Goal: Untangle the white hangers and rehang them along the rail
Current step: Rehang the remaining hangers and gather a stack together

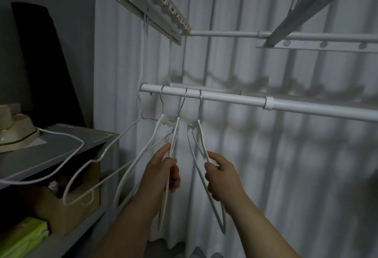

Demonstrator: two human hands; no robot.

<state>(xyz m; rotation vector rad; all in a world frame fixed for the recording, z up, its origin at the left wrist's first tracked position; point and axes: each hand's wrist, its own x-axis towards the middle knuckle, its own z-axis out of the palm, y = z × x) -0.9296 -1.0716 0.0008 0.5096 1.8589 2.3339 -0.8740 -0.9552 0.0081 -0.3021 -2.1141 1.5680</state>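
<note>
Three white hangers (157, 126) hooked on the rail (225, 97) near its left end, head view. I see left hand (161, 173) clamped round the middle hanger (174, 135), right hand (223, 176) pinching the right hanger (200, 133). Left two cross below their hooks.

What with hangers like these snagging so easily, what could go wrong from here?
1. The left hand grips the middle hanger, whose neck crosses the leftmost hanger; pulling may drag that one off the rail.
2. The right hand pinches the right hanger low down, so its hook might twist and slip.
3. The thin wire hanger hanging beside them could snag anything swung left.
</note>
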